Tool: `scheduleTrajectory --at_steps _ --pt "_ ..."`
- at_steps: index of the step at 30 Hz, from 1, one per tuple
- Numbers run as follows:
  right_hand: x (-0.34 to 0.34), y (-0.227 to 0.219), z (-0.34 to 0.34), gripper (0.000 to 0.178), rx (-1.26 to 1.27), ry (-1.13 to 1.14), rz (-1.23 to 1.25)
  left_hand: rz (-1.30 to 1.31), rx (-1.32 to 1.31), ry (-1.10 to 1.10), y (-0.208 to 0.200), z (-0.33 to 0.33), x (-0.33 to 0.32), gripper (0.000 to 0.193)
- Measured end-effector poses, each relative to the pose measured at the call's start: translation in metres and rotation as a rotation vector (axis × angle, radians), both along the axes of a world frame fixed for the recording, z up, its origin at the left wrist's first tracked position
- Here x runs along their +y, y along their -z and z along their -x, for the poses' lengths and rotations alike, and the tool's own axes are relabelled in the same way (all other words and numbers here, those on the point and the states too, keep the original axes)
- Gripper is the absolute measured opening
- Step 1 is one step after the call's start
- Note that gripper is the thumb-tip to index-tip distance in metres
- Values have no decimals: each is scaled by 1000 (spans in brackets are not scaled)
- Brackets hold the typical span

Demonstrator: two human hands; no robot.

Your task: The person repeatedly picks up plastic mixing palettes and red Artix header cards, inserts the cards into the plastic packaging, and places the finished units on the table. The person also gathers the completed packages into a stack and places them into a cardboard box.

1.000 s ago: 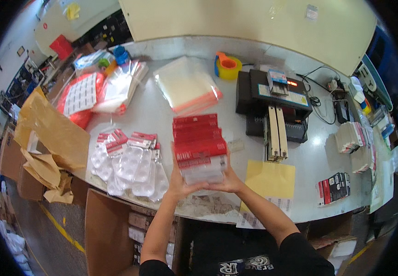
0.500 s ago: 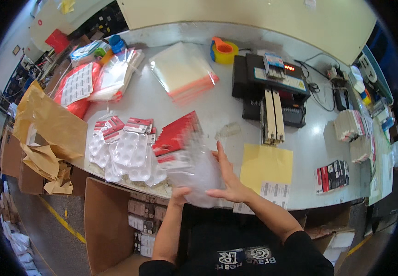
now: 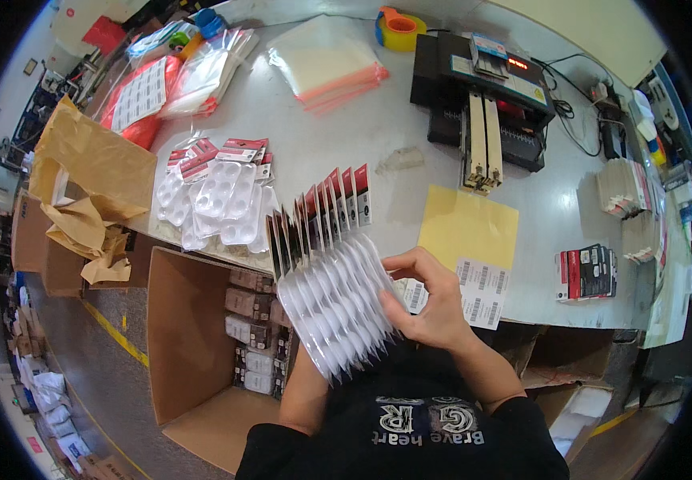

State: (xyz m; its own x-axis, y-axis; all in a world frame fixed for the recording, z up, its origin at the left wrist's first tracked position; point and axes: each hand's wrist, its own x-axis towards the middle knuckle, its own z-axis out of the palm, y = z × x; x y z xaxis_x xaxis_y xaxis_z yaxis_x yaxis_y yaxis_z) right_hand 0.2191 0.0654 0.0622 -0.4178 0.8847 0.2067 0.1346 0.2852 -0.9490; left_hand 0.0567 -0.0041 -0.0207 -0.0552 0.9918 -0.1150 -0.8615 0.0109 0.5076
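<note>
A fanned stack of clear plastic blister packs with red and black header cards (image 3: 334,308) is held up above the table's front edge, cards pointing away from me. My right hand (image 3: 432,300) grips the stack's right edge, its thumb and forefinger bent. My left forearm runs up behind the stack, which hides that hand and its fingers. To the left on the table lies a loose pile of similar blister packs (image 3: 222,196). A yellow sheet (image 3: 470,228) lies beyond my right hand, partly under a white barcode label sheet (image 3: 483,292).
A black machine with a lit display (image 3: 482,96) stands at the back right. Clear bags (image 3: 326,60) and a tape roll (image 3: 400,30) lie at the back. An open carton (image 3: 190,336) stands below the front edge; brown paper (image 3: 94,176) is at left, stacked cards (image 3: 586,274) at right.
The blister packs have turned more upright and fanned out, nearer my body. My right hand has moved right and closed on their edge; my left hand has gone behind them. The view has tilted down.
</note>
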Motion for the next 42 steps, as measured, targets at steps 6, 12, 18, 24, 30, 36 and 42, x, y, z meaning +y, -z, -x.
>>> scheduleTrajectory --at_steps 6,12,18,24,30,36,42 --pt "-11 -10 -7 35 122 64 -84 -48 21 25 -8 -4 0 51" --pt "-12 -18 -18 41 -106 -131 -374 -77 31 30 -10 -1 -4 53" --pt "-13 -22 -15 36 -178 -176 -432 -117 20 11 -12 6 -9 56" --pt "-18 -29 -14 28 -139 -115 -324 -139 17 19 -14 8 -15 58" --pt "-21 -31 -14 28 -125 -85 -311 -146 24 39 -16 8 -17 61" --pt "-23 -31 -20 34 -74 -117 -298 -163 20 53 -15 3 -19 63" --pt "-23 -32 -26 38 126 -94 -75 -188 12 67 -17 -5 -20 66"
